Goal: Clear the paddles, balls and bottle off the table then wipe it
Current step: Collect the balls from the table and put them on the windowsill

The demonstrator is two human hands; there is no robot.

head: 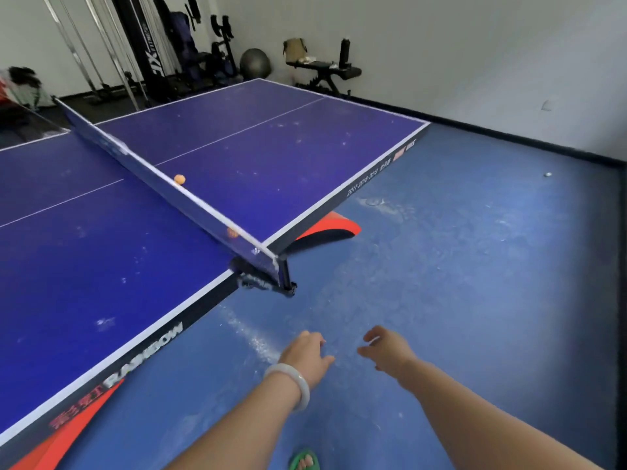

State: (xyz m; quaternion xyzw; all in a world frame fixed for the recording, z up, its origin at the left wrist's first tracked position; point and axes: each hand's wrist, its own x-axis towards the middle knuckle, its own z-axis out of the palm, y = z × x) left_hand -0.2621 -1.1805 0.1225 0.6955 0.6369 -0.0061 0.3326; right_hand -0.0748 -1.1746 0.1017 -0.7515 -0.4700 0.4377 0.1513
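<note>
A blue ping-pong table [258, 157] fills the left and middle of the head view, split by its net [163, 178]. An orange ball [179, 179] lies on the far half right against the net. A second orange ball [232, 233] shows dimly through the net near the table's right edge. My left hand [307, 354], with a white bangle on the wrist, hangs over the floor beside the table, fingers loosely curled, holding nothing. My right hand [386, 349] is next to it, also relaxed and holding nothing. No paddles or bottle show on the table.
The net clamp [271, 283] juts out at the table's near edge. A red table leg [330, 228] curves underneath. Blue floor [475, 266] spreads to the right with a small white ball [548, 174]. Gym machines and a bench [325, 67] with a dark bottle stand by the back wall.
</note>
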